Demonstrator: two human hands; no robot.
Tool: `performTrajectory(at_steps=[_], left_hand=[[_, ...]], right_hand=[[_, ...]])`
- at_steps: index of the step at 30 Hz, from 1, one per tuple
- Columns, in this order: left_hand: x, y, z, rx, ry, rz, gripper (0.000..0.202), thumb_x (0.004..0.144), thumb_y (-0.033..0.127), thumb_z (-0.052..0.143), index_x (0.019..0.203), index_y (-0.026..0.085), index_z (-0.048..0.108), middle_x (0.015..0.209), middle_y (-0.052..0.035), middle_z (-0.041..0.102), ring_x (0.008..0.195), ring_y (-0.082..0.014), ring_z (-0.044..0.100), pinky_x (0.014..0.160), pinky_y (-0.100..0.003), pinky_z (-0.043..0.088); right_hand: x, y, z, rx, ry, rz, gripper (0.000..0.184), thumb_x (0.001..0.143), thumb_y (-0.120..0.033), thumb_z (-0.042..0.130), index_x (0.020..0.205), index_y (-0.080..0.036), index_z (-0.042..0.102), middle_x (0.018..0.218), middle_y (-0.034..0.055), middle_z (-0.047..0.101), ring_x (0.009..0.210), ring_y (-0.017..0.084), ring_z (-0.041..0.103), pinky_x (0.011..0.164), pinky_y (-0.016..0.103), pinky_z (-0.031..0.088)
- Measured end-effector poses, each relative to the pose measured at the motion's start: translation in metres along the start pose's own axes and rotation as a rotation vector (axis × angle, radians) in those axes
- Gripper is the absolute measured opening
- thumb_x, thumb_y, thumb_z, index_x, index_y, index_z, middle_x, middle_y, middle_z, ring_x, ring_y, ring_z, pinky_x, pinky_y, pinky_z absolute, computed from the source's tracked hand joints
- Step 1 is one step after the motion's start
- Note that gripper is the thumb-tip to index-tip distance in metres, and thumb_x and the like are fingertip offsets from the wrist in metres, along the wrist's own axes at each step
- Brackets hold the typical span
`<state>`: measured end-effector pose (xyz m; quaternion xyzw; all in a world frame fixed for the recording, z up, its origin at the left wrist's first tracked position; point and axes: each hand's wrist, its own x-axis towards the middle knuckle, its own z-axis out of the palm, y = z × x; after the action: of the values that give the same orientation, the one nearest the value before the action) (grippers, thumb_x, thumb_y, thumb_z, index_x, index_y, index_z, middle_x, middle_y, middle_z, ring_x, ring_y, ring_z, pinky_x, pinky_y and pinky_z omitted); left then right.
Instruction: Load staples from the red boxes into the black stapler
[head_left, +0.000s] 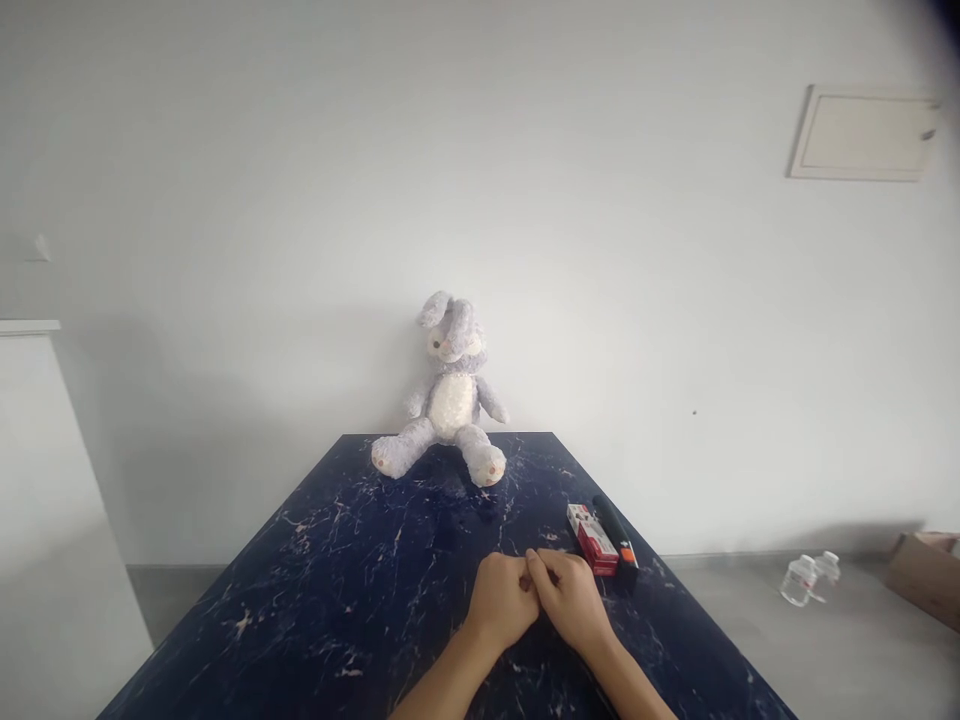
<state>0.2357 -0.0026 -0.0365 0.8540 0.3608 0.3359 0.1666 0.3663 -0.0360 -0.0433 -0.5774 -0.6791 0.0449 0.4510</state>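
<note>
- Left hand [504,600] and right hand [571,598] are curled closed, touching each other at the near table [315,620]; nothing shows in either (palms hidden).
- Box [598,552] and dark item [611,522] lie just right, apparently untouched; handling seems not begun.
- Rabbit [453,403] sits upright, far edge.

We see soft, rather dim, diffuse light over pale wall [600,250], greyer toward left. Faint, soft-edged shadow on wall left of plush rabbit [452,408]; another left of carton [924,580]; we read light as coming from right. Dark tabletop [300,600] shows weak sheen, no harsh glare. Left hand [502,598] and right hand [571,598] evenly lit, outlines fairly clear. Print on red-and-white box [594,540] too small for us. Bottles [798,581] at right look soft. Wall panel [862,132] slants, stretched near edge; dark blur [949,18] fills upper right corner.
</note>
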Motion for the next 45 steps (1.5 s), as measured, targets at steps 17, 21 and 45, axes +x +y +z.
performTrajectory(at_steps=[17,21,45], left_hand=[[0.002,-0.011,0.007,-0.033,-0.024,-0.001,0.033,0.088,0.021,0.049,0.064,0.017,0.071,0.06,-0.0069,0.07,0.051,-0.0135,0.059,0.049,-0.026,0.024],[0.003,-0.01,0.006,-0.039,-0.025,-0.001,0.035,0.089,0.023,0.048,0.063,0.017,0.07,0.061,-0.0073,0.071,0.051,-0.0135,0.058,0.05,-0.027,0.024],[0.025,-0.009,0.009,-0.055,-0.102,-0.073,0.036,0.089,0.024,0.048,0.066,0.014,0.073,0.066,-0.0102,0.073,0.055,-0.0168,0.06,0.051,-0.028,0.023]], right_hand=[[-0.001,-0.001,0.006,0.057,-0.004,0.072,0.048,0.099,-0.039,0.041,0.059,-0.019,0.056,0.062,0.001,0.066,0.059,0.015,0.06,0.063,0.024,0.04],[-0.001,-0.001,0.006,0.057,-0.007,0.085,0.048,0.099,-0.041,0.041,0.059,-0.019,0.056,0.062,0.0011,0.065,0.058,0.015,0.059,0.062,0.024,0.039],[0.021,0.005,-0.007,-0.229,-0.058,-0.003,0.049,0.102,-0.041,0.032,0.062,-0.021,0.053,0.063,0.0026,0.06,0.057,0.015,0.053,0.06,0.026,0.034]])
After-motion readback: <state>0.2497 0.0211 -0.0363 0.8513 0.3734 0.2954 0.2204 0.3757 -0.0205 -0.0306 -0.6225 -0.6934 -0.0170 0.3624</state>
